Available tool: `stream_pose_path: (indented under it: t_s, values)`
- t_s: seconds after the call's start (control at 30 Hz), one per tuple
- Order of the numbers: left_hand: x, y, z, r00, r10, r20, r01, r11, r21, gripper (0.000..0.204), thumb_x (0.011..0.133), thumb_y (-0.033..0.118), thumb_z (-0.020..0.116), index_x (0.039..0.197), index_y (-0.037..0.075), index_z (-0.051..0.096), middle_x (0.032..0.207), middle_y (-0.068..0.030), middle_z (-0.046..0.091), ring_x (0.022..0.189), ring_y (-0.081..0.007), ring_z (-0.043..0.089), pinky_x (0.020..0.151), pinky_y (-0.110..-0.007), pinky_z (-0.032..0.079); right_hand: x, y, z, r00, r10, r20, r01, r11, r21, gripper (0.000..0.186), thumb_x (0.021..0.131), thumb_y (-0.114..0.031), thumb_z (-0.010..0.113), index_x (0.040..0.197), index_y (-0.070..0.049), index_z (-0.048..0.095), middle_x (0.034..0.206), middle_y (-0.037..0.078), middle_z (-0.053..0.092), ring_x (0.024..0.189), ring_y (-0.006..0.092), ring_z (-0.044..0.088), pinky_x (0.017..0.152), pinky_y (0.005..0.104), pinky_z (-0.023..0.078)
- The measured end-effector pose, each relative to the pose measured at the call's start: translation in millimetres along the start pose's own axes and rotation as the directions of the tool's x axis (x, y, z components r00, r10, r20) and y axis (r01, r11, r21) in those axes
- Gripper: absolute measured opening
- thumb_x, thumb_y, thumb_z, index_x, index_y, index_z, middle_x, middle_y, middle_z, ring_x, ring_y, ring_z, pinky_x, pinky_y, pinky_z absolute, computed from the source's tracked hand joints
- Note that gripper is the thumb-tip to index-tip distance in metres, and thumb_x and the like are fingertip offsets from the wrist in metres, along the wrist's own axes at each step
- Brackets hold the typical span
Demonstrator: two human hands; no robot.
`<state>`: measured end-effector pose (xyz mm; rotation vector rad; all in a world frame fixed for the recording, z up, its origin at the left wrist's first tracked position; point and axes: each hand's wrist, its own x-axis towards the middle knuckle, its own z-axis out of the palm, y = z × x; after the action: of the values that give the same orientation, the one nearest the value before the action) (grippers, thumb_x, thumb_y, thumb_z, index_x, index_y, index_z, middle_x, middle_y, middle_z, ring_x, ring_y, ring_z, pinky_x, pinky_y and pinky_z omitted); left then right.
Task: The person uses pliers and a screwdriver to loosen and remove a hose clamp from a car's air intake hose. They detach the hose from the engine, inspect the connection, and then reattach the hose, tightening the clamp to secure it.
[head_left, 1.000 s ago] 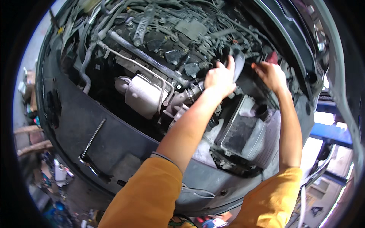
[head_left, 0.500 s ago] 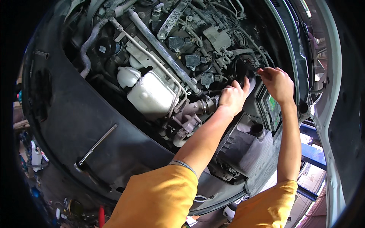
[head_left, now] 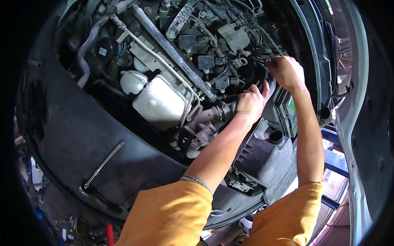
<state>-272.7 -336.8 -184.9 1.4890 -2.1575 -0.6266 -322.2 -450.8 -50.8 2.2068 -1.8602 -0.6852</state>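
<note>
Bent over an open engine bay, I have my left hand (head_left: pixel 251 102) around a dark intake hose (head_left: pixel 271 85), index finger stretched along it and the other fingers curled. Farther right and deeper in the bay, my right hand (head_left: pixel 288 74) is closed in a pinch. A small orange-red bit (head_left: pixel 269 64) shows at its fingertips; the rest of that thing is hidden. Below my left hand a metal clamp (head_left: pixel 221 113) circles the pipe joint. The black air filter box (head_left: pixel 264 153) with its round open neck sits between my forearms.
A white plastic reservoir (head_left: pixel 160 102) stands left of my left forearm. On the dark front panel lies a long ratchet wrench (head_left: pixel 102 166). The battery (head_left: pixel 286 112) is beside my right wrist. The raised hood (head_left: pixel 371 102) borders the right side.
My right hand has moved left and farther into the bay, staying closed. The left hand keeps its place on the hose. The view has shifted slightly.
</note>
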Motion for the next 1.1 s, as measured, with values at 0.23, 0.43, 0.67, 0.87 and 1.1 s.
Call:
stream_pose_path:
  t_s: [0.23, 0.43, 0.67, 0.87, 1.1]
  values:
    - [0.7, 1.8, 0.7, 1.000, -0.017, 0.010, 0.017, 1.000, -0.003, 0.077, 0.082, 0.019, 0.067, 0.153, 0.011, 0.038, 0.093, -0.0154, 0.060, 0.067, -0.0246, 0.067, 0.056, -0.034, 0.057, -24.9, 18.1, 14.1, 0.991, 0.133, -0.012, -0.124, 0.948, 0.295, 0.028, 0.088, -0.030, 0.070, 0.100, -0.006, 0.076, 0.087, 0.020, 0.072, 0.085, 0.0379, 0.071, 0.077, 0.0444, 0.055]
    - [1.3, 0.8, -0.6, 1.000, -0.017, 0.018, 0.017, 1.000, -0.011, 0.090, 0.075, 0.026, 0.078, 0.153, 0.010, 0.036, 0.095, -0.0161, 0.060, 0.069, -0.0270, 0.069, 0.060, -0.034, 0.059, -24.4, 19.7, 23.0, 0.978, 0.204, -0.052, -0.167, 0.903, 0.397, 0.028, 0.087, -0.029, 0.072, 0.100, -0.004, 0.076, 0.088, 0.019, 0.074, 0.085, 0.0374, 0.072, 0.079, 0.0427, 0.056]
    - [1.8, -0.1, -4.6, 0.998, 0.007, 0.060, -0.007, 1.000, -0.006, 0.095, 0.075, 0.035, 0.083, 0.153, 0.009, 0.034, 0.097, -0.0176, 0.061, 0.072, -0.0275, 0.070, 0.063, -0.035, 0.060, -25.5, 12.3, 23.9, 0.994, -0.023, -0.108, 0.032, 0.995, 0.090, 0.022, 0.088, -0.028, 0.064, 0.091, -0.008, 0.074, 0.093, 0.017, 0.070, 0.089, 0.0364, 0.069, 0.080, 0.0458, 0.057]
    - [2.0, -3.4, -6.1, 0.999, 0.019, 0.029, -0.018, 0.999, -0.036, 0.082, 0.079, 0.021, 0.072, 0.152, 0.008, 0.037, 0.093, -0.0155, 0.059, 0.069, -0.0262, 0.068, 0.058, -0.036, 0.059, -18.8, 9.3, 24.4, 0.993, -0.066, -0.095, 0.069, 0.997, 0.026, 0.022, 0.086, -0.024, 0.063, 0.087, -0.005, 0.074, 0.096, 0.018, 0.070, 0.086, 0.0372, 0.071, 0.078, 0.0470, 0.058]
    - [-3.2, -2.4, -20.9, 0.990, 0.060, 0.125, -0.051, 0.996, -0.070, 0.101, 0.076, 0.037, 0.083, 0.155, 0.007, 0.029, 0.099, -0.0183, 0.059, 0.074, -0.0282, 0.070, 0.064, -0.035, 0.059, 0.2, -12.2, 10.9, 0.993, 0.106, -0.046, -0.099, 0.987, 0.125, 0.020, 0.077, -0.020, 0.069, 0.084, -0.002, 0.075, 0.092, 0.024, 0.073, 0.086, 0.0410, 0.072, 0.077, 0.0465, 0.059]
